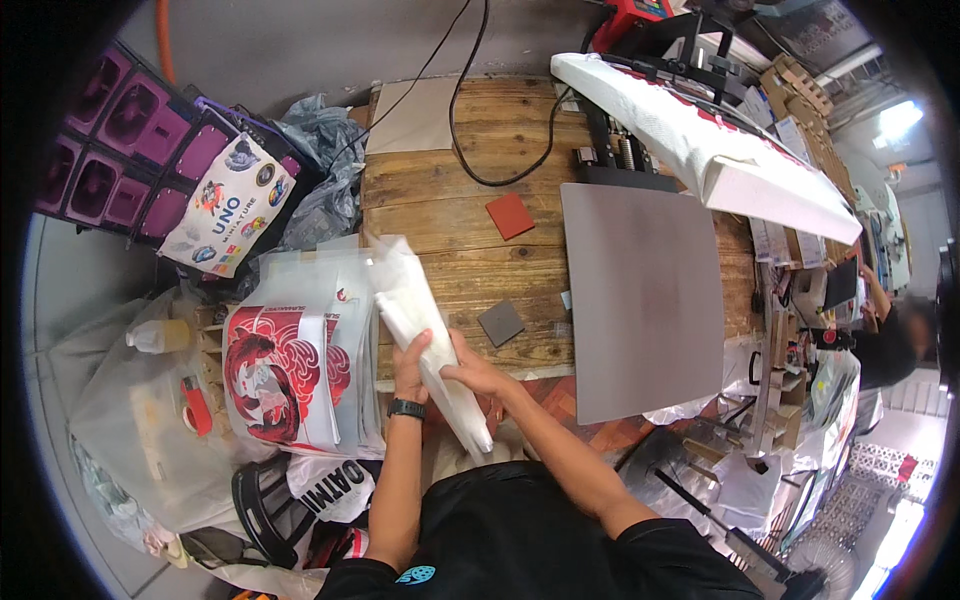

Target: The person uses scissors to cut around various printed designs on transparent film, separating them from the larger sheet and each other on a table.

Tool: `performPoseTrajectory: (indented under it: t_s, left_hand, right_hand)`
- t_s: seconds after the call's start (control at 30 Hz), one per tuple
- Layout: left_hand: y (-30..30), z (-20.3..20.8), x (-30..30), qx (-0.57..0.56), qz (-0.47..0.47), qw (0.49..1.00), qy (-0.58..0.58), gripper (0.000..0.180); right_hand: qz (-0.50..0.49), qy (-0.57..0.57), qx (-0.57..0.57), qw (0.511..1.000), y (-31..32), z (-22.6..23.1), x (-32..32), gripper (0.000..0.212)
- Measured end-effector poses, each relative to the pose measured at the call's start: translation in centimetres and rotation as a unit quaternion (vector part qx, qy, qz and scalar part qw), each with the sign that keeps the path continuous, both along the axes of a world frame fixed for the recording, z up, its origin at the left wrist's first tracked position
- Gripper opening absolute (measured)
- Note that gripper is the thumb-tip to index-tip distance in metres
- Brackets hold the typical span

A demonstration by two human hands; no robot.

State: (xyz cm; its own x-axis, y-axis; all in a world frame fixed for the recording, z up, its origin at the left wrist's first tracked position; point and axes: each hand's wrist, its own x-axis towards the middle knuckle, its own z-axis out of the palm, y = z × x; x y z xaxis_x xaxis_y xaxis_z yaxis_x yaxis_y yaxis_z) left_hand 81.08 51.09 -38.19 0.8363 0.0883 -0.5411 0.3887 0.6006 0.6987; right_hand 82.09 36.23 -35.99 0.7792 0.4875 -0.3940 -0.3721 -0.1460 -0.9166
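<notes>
Both of my hands are on a long, folded bundle of thin white sheeting (408,300), tilted in front of my body at the table's near edge. Whether it is paper or plastic film I cannot tell. My left hand (410,368), with a dark watch at the wrist, grips its left side. Against its right side my right hand (476,372) closes, thumb toward the sheeting. Left of the bundle is a stack of printed transfer sheets (285,375) with red, black and white artwork, layered with translucent sheets.
A heat press stands at right, its grey lower plate (645,300) below a white-covered upper plate (700,140). On the wooden table (420,200) lie a red square (510,216), a grey square (501,323) and a black cable (455,120). Another person (885,340) is at far right.
</notes>
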Motion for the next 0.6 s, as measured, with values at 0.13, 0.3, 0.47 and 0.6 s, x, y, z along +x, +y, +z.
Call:
performPoseTrajectory:
  t_s: [0.13, 0.3, 0.47, 0.6]
  left_hand:
    - [2.0, 1.0, -1.7, -0.029, 0.056, 0.997, -0.036, 0.050]
    - [1.3, 5.9, -4.3, -0.138, -0.024, 0.986, -0.085, 0.054]
    - [-2.4, 7.2, -5.1, -0.080, -0.141, 0.971, -0.173, 0.065]
    - [-9.4, 5.6, -6.0, -0.131, -0.308, 0.928, -0.168, 0.075]
  right_hand:
    - [-0.044, 0.059, 0.081, 0.994, 0.6, 5.6, -1.2, 0.089]
    - [-0.118, -0.210, -0.026, 0.970, 0.9, 9.8, -4.4, 0.086]
    - [-0.225, -0.320, -0.276, 0.878, -4.4, 14.4, -7.8, 0.087]
    - [-0.304, -0.159, 0.059, 0.937, -12.4, 14.4, -12.9, 0.098]
